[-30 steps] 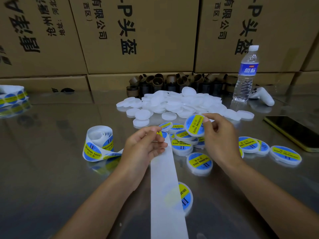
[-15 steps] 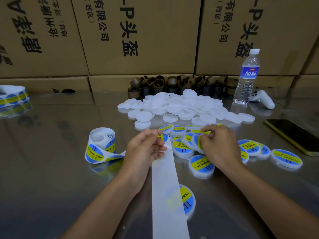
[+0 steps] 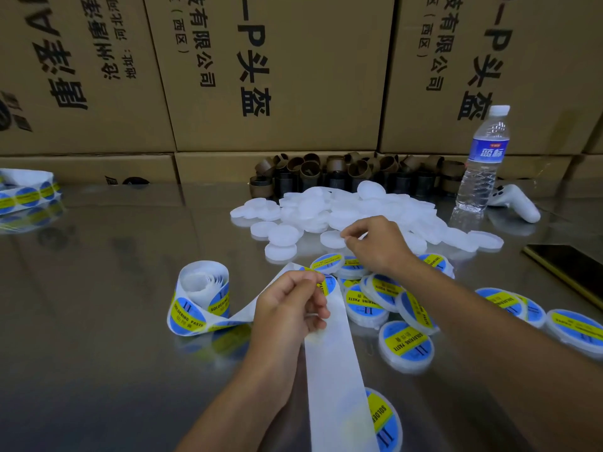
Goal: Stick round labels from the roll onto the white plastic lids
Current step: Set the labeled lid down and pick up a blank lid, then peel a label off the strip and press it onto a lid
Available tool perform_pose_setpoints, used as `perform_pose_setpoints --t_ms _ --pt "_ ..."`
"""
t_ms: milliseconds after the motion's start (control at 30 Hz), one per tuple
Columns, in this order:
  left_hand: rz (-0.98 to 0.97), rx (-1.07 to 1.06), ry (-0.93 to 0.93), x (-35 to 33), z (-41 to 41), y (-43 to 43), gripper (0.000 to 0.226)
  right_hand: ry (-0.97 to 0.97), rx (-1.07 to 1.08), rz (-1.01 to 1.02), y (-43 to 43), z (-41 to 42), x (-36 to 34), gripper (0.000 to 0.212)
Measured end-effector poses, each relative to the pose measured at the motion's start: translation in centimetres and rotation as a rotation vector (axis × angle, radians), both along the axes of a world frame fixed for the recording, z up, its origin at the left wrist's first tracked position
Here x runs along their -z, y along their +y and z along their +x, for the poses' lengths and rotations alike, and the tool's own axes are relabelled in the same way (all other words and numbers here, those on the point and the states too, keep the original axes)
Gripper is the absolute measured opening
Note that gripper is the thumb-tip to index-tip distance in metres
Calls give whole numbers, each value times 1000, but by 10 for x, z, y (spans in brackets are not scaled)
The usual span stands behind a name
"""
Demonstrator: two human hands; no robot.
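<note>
Cardboard boxes [image 3: 277, 76]: were stacked shut as a wall along the far edge; their contents were hidden.
Table [image 3: 98, 288]: a reflective metal top; open room was left across its left half, while the right half was crowded.
Plain lids [image 3: 326, 210]: were heaped at the far centre, just before a row of brown cores [image 3: 326, 174].
Labelled lids [image 3: 406, 345]: were scattered and overlapping between the heap and the near edge, some under the right forearm.
Water bottle [image 3: 483, 158]: was stood upright and capped to the right of the heap, with clear water seen inside.
Label roll [image 3: 199, 298]: was stood on its edge left of the hands; its backing strip [image 3: 336, 370] was led up to the left hand and down past the near edge.
Left hand [image 3: 290, 308]: the strip was pinched at its fold between thumb and forefinger, the other fingers curled.
Right hand [image 3: 375, 243]: the fingers were curled, thumb and forefinger tips brought together at the rim of a plain lid; whether it was gripped could not be told.
Change: half a second before, the right hand had been set on the labelled lids; it was since moved to the heap's near edge, and the left pinch was kept.
</note>
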State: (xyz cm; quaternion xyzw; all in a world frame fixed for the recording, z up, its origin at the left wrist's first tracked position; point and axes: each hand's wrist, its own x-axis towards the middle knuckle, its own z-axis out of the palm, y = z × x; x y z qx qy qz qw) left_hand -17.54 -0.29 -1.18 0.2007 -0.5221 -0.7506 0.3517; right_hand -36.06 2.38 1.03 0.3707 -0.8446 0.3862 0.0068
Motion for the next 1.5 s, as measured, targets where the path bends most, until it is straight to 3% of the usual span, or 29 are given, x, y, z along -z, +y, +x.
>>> perform_pose_setpoints --t_ms 233,333,567,633,700,833,933,1033,1167,1300,1500 --pt "4 13 26 1 -1 -2 32 83 21 317 -33 -22 2 33" --pt "16 7 30 2 -2 -2 31 119 69 418 -36 -25 5 29" --pt "55 -8 49 4 -2 -6 29 160 71 398 -28 -23 3 15" --pt "72 -12 73 3 -2 -6 28 137 25 300 -23 -22 2 16" --pt "95 -27 99 1 -1 -6 26 60 -25 79 -17 -18 -2 13" --pt "129 -46 120 0 -1 -6 24 -202 -102 -377 0 9 -14 10" --pt "143 -56 123 0 1 -7 21 -439 -142 -540 17 37 -21 15" --pt "146 -61 117 -1 2 -8 19 -594 -176 -581 31 64 -22 16" --pt "155 -55 103 -3 2 -8 20 -661 -226 -560 44 91 -14 20" --pt "148 -8 101 -4 2 -7 23 -661 -209 -570 47 103 -1 19" --pt "156 65 89 -6 2 -5 48 -628 -223 -545 45 104 11 13"
